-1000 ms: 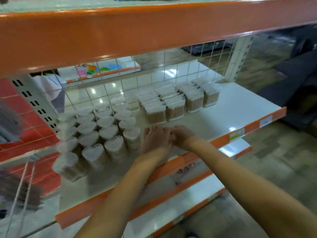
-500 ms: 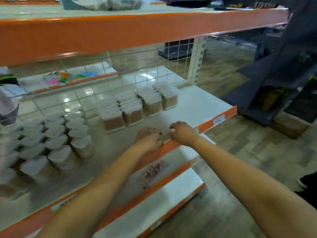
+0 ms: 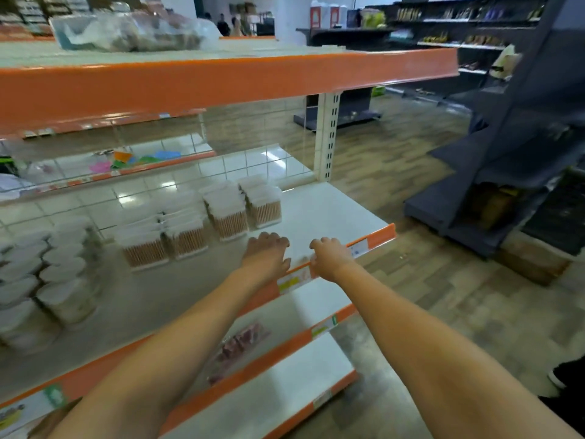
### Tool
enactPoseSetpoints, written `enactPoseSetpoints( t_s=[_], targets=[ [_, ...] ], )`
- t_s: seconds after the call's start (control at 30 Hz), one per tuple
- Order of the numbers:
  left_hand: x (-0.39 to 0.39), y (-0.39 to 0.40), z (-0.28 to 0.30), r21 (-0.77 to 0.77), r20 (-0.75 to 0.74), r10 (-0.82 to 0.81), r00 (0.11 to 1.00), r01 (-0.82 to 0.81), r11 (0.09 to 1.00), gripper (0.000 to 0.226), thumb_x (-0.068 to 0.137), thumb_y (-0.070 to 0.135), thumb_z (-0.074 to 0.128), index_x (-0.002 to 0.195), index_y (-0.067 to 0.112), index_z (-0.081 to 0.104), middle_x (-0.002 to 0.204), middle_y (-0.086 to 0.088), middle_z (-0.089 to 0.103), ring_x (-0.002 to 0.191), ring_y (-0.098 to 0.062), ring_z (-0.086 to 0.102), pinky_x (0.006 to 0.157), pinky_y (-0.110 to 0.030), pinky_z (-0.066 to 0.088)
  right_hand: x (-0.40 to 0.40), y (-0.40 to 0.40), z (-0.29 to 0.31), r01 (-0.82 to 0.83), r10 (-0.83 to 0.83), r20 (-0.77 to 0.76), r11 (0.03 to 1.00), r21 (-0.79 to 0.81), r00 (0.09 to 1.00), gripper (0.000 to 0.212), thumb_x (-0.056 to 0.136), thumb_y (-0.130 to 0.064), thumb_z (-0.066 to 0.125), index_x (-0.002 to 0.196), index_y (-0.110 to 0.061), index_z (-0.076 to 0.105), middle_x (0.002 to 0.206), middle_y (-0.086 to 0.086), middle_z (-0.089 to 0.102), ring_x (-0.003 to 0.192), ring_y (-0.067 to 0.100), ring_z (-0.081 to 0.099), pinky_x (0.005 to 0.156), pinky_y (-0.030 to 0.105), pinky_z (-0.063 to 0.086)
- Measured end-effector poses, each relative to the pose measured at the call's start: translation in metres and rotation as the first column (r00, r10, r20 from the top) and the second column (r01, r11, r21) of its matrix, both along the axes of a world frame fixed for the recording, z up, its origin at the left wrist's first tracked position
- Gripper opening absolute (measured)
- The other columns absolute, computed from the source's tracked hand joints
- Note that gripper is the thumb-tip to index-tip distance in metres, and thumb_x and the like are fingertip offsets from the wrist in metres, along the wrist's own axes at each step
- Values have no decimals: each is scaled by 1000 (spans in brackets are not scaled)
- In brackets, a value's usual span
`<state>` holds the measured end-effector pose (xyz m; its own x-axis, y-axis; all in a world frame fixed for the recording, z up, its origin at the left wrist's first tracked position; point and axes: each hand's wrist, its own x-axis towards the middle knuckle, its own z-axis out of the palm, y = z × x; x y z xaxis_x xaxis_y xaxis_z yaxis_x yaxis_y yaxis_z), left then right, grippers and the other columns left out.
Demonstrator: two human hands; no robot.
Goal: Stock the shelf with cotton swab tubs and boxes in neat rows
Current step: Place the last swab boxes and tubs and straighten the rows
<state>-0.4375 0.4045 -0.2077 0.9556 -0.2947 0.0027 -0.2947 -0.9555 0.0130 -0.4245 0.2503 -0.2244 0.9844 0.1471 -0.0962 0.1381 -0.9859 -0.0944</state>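
Both of my hands sit at the front of the white shelf (image 3: 326, 210), and neither holds anything. My left hand (image 3: 266, 256) lies palm-down on the shelf surface with fingers curled; my right hand (image 3: 330, 258) rests loosely closed on the orange front lip, just beside the left. Directly beyond my left hand stand the rectangular swab boxes (image 3: 202, 223) in rows. Further out to the left of my hands, the heart-shaped tubs (image 3: 60, 270) are blurred but lined up.
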Motion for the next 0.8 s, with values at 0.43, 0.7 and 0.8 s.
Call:
enactPoseSetpoints(
  t_s=[0.43,0.7,0.8],
  targets=[
    [64,9,15,-37,240,6,971,3,999,36,91,33,49,122,16,56,125,-4,56,120,-25,47,98,-37,34,78,1,-11,-82,80,27,992,98,996,39,95,-16,39,133,-13,45,130,10,50,121,28,43,98,36,37],
    [116,31,22,49,312,108,944,-130,990,43,94,35,45,132,17,45,131,-5,50,121,-24,42,99,-36,33,134,17,2,-151,142,59,968,198,988,43,94,-23,48,135,-11,44,133,11,51,123,29,43,101,38,39],
    [120,31,15,85,309,134,942,-168,982,41,95,36,41,130,16,46,128,-5,52,119,-24,43,97,-36,34,143,20,-8,-169,168,26,953,251,985,42,94,-22,47,134,-12,44,133,10,52,123,28,43,102,37,38]
  ],
)
